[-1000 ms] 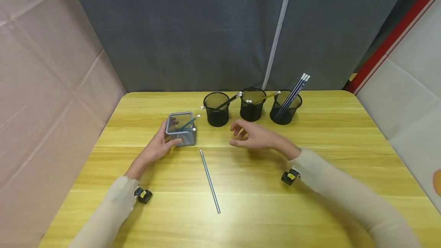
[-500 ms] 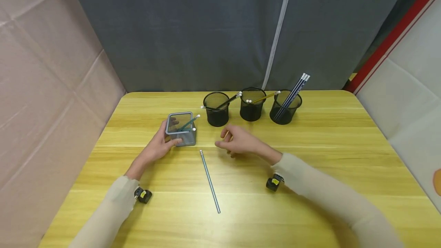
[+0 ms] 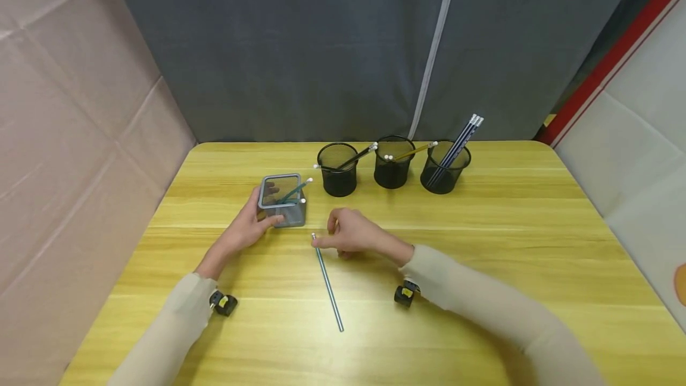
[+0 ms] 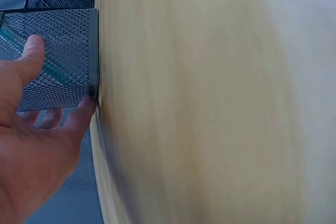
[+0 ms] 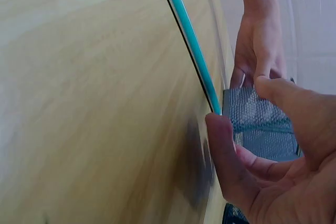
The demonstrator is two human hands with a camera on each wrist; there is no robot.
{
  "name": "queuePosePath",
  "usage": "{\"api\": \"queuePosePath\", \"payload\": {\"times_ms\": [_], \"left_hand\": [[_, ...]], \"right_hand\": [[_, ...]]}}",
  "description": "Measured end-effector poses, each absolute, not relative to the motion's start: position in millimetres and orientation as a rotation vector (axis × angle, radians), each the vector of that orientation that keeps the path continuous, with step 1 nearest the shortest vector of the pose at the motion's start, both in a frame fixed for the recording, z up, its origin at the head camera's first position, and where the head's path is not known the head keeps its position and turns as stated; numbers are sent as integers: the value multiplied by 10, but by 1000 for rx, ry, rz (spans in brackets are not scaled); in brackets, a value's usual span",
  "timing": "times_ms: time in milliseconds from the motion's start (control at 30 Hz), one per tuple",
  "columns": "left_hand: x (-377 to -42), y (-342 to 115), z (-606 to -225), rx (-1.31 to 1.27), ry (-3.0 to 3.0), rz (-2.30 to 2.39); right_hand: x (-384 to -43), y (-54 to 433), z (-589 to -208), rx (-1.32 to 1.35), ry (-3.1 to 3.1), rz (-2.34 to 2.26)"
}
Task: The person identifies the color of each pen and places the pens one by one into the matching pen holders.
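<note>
My left hand point(image 3: 248, 226) grips a square grey mesh pencil holder point(image 3: 289, 217) at the table's left, thumb on its front wall and fingers round the side. Two green pencils point(image 3: 296, 190) lean in it with white eraser ends up. A teal-and-silver pencil point(image 3: 329, 290) lies lengthwise on the wooden table in front. Over its far end is my right hand point(image 3: 354, 232), a fingertip overlapping the pencil in the head view. The right wrist view shows the pencil point(image 5: 190, 40) ending right at a fingertip point(image 5: 219, 124), with thumb and fingers spread apart.
Behind the hands stand three round black mesh cups: the left cup point(image 3: 339, 184) with dark pencils, the middle cup point(image 3: 391, 177) with yellow ones, the right cup point(image 3: 442, 182) with striped navy ones. A grey curtain point(image 3: 300, 52) hangs along the table's back edge.
My right hand has moved left and toward me, from in front of the black cups to the far end of the lying pencil. The left hand keeps its grip on the holder.
</note>
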State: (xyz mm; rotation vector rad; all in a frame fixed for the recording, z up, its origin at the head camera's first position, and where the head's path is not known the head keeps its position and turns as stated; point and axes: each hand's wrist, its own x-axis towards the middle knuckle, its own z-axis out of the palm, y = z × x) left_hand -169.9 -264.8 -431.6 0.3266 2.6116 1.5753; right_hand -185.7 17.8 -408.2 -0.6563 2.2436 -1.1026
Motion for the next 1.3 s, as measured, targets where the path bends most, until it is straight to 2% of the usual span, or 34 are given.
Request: {"api": "queuePosePath", "payload": {"times_ms": [1300], "left_hand": [[-1699, -2645, -4265, 342, 2654, 1518]], "right_hand": [[-1735, -243, -4005, -770, 2457, -607]]}}
